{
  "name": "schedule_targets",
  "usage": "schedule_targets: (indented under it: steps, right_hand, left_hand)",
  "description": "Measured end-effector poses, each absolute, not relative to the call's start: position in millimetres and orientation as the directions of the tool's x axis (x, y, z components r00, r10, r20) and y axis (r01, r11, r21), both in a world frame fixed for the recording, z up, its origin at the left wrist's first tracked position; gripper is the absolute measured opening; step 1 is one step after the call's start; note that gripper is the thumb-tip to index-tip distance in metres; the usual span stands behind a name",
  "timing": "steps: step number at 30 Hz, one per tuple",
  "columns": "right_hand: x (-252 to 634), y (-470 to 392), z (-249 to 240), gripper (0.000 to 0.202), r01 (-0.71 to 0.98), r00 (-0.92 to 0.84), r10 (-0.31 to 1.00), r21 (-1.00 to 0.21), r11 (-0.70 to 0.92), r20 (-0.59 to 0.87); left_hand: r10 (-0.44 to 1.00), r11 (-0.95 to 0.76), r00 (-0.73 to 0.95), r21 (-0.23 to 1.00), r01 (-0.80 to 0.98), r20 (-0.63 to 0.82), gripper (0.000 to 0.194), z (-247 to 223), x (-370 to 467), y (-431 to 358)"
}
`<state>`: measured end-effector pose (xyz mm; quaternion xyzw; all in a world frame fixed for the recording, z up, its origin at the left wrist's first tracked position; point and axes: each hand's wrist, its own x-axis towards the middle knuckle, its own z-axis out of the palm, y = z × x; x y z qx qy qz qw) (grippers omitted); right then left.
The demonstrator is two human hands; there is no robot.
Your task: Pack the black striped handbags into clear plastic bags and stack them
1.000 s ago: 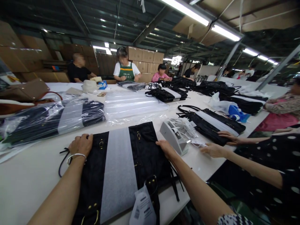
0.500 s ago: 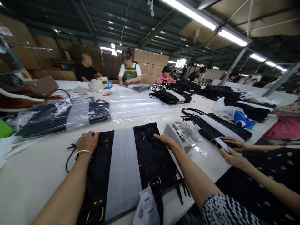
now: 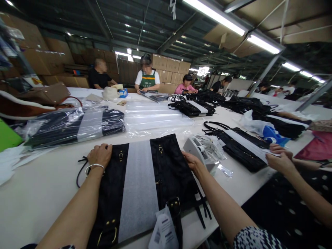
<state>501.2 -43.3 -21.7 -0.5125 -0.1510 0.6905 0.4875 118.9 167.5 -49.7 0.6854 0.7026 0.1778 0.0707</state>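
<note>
A black handbag (image 3: 173, 169) with brass buckles lies flat on the table in front of me. A band of white paper (image 3: 140, 180) runs down its middle, and a white hang tag (image 3: 163, 230) rests at its near end. My left hand (image 3: 100, 154), with a silver bangle at the wrist, has its fingers curled over the bag's upper left edge. At the right edge, my right hand (image 3: 192, 160) grips the side, its fingertips partly hidden behind the bag. Thin black cords hang out at the bag's lower right.
A plastic-wrapped black bag (image 3: 77, 124) lies left, beside clear plastic sleeves (image 3: 155, 119). A grey-white holder (image 3: 198, 152) with tags stands right of my bag. A co-worker's hands (image 3: 281, 159) work at another black bag (image 3: 243, 148). Several people sit or stand around the table.
My right hand has shifted slightly down the bag's right edge, its fingers now tucked round the side. My left hand keeps its place. The co-worker's hands on the right have moved away from me.
</note>
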Motion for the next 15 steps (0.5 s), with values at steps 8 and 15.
schedule_targets:
  steps: [8, 15]
  right_hand:
    - [496, -47, -36, 0.041, -0.585, -0.074, 0.797, -0.621, -0.521, -0.599]
    - [498, -38, -46, 0.031, -0.618, -0.096, 0.836, -0.625, -0.476, -0.541]
  left_hand:
    - [0.989, -0.009, -0.045, 0.359, 0.933, 0.140, 0.060, -50, 119, 167]
    - [0.941, -0.116, 0.001, 0.321, 0.940, 0.338, 0.065, -16, 124, 161]
